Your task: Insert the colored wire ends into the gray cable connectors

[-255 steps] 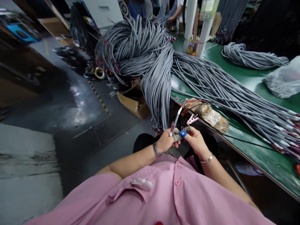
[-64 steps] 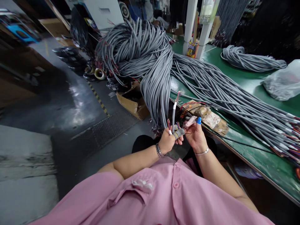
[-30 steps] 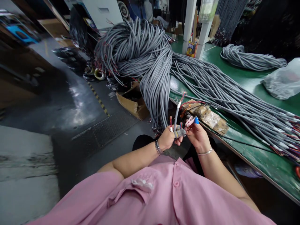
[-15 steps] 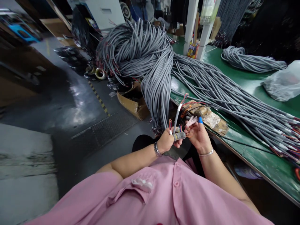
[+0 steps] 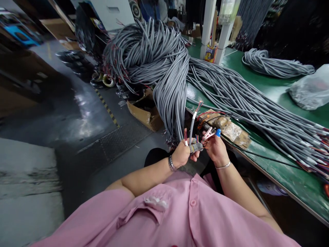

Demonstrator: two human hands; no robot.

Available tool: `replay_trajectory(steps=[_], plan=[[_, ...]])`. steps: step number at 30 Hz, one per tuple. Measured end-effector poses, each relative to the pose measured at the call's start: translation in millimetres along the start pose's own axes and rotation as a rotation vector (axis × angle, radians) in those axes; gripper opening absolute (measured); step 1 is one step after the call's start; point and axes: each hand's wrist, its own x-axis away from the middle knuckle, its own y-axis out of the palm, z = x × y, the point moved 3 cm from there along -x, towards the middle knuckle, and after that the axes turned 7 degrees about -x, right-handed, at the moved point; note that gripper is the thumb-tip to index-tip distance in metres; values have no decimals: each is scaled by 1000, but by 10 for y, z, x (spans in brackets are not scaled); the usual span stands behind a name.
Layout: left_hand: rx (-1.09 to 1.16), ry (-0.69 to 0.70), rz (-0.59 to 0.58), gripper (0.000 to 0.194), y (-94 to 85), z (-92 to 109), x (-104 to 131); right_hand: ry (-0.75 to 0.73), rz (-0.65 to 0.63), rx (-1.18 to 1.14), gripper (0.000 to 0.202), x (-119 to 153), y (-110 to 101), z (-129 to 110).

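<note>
My left hand [image 5: 182, 153] is closed around grey cables [image 5: 192, 128]; one stands up with white tape and stripped coloured wires at its tip. A second bundle of bare-ended wires [image 5: 185, 133] pokes out beside the thumb, which wears a grey finger cover [image 5: 196, 147]. Just to the right, my right hand [image 5: 217, 149] holds a small pink clip-like tool [image 5: 207, 133] between its fingers, close to thin wires coming from the left hand. A blue cap [image 5: 218, 132] covers the right thumb tip. The exact finger contact is partly hidden.
A thick heap of grey cables [image 5: 151, 51] drapes over the table's left end; more cables [image 5: 246, 96] run along the green table [image 5: 276, 171]. Behind my right hand lies a taped wooden block [image 5: 232, 132]. An open cardboard box [image 5: 142, 115] sits on the floor.
The pink tool has turned slightly and now shows a forked shape. My right hand has tilted a little; my left hand keeps its hold on the cables. The view has shifted slightly.
</note>
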Motion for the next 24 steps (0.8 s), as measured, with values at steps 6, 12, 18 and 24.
replay_trajectory(steps=[6,12,18,24], plan=[[2,-15,20,37,13,-14,-29,55,-38,-73,40,-34,62,31],[4,-11,30,37,7,-15,-31,61,-94,-95,38,-47,129,42],[19,-6,39,34,-14,-17,-7,3,-85,-78,37,1,86,13],[10,-25,34,37,18,-8,-32,123,-121,-187,35,-10,111,73]])
